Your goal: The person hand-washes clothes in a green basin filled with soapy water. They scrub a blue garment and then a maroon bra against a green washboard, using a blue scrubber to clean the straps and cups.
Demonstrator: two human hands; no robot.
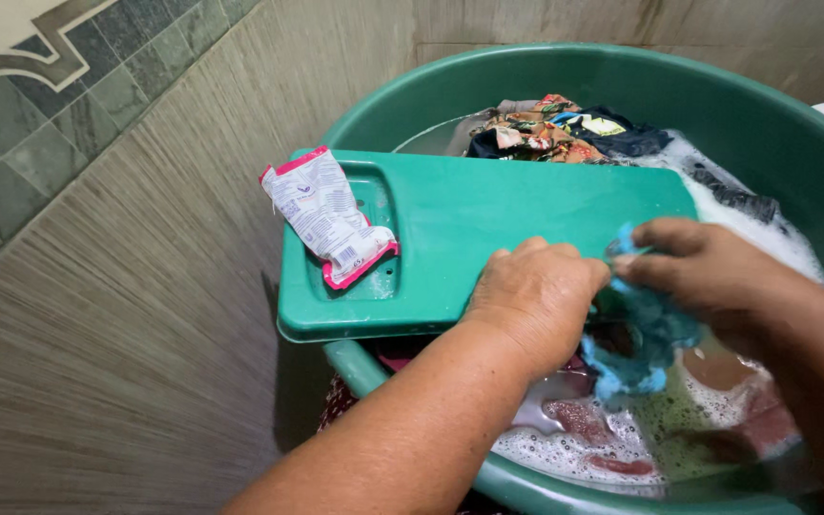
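Over the round green plastic wash tub [383,95], both the left hand [536,296] and right hand [708,272] clench a sodden blue cloth [636,339] against the green plastic washboard [488,224]; limp, slippery with suds, probably water-heavy, best gripped in bunched folds.

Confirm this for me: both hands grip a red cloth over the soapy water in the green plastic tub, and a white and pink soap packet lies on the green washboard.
Not quite. The head view shows the cloth is blue, not red. The rest holds: left hand and right hand grip it over the soapy water in the green plastic tub, and the white and pink soap packet lies on the green washboard.
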